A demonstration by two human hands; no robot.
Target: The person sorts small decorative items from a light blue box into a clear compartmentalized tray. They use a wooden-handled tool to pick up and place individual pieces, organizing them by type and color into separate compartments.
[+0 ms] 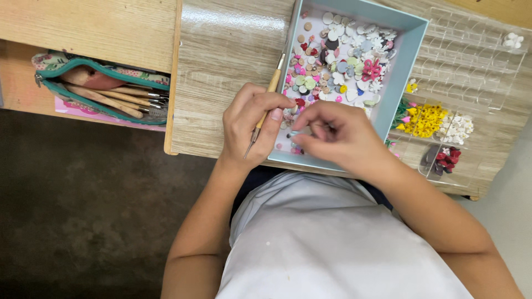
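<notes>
Small clay pieces picked from a pale blue tray, tool in one hand, fingertips of the other.

At nine o'clock an open teal pencil case [102, 91] holds spare wooden tools. The left hand [252, 124] is closed around a wooden-handled modelling tool [269, 97], its metal tip pointing to seven o'clock; best kept steady and clear of the pile. The right hand [338, 135] pinches a tiny pale piece [299, 133], fingers nearly closed, at the pale blue tray [407, 52]'s six-o'clock edge; a light grip suits. At three o'clock a clear compartment organiser [476, 72] holds yellow, white and red flowers.
</notes>
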